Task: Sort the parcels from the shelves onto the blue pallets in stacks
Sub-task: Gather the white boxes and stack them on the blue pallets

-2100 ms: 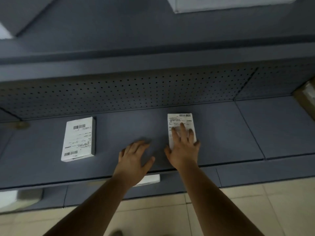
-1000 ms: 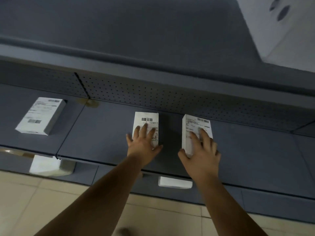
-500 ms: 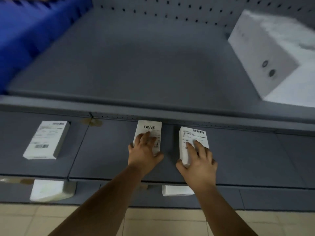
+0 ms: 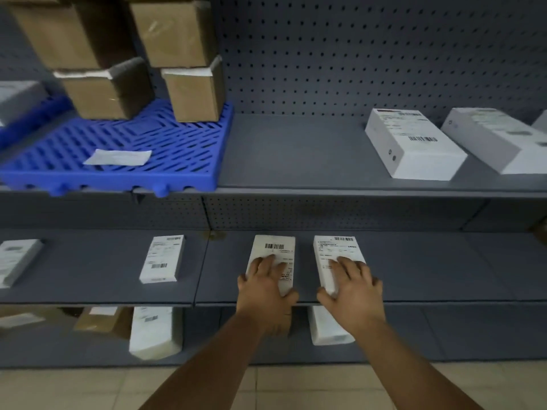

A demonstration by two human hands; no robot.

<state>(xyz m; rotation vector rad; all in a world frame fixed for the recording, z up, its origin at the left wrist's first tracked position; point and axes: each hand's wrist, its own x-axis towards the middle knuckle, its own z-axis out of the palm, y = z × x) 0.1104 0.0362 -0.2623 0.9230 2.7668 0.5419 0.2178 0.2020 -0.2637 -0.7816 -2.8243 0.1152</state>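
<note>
Left hand (image 4: pixel 264 288) laid flat on a white parcel (image 4: pixel 273 255), fingers spread over its near end, grip wide, thumb at the shelf (image 4: pixel 429 267) edge. Right hand (image 4: pixel 350 288) likewise spread on a second white parcel (image 4: pixel 336 255) just beside, to the right. Both parcels flat on the middle shelf, labels up. Blue pallet (image 4: pixel 177 161) on the upper shelf, far left, carrying stacked brown boxes (image 4: pixel 194 93).

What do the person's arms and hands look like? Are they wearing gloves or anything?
No gloves. Both the left hand and the right hand are bare, and so are both forearms: no sleeves reach into view. I can see no watch, ring or bracelet. Each hand shows its fingers and thumb plainly.
</note>
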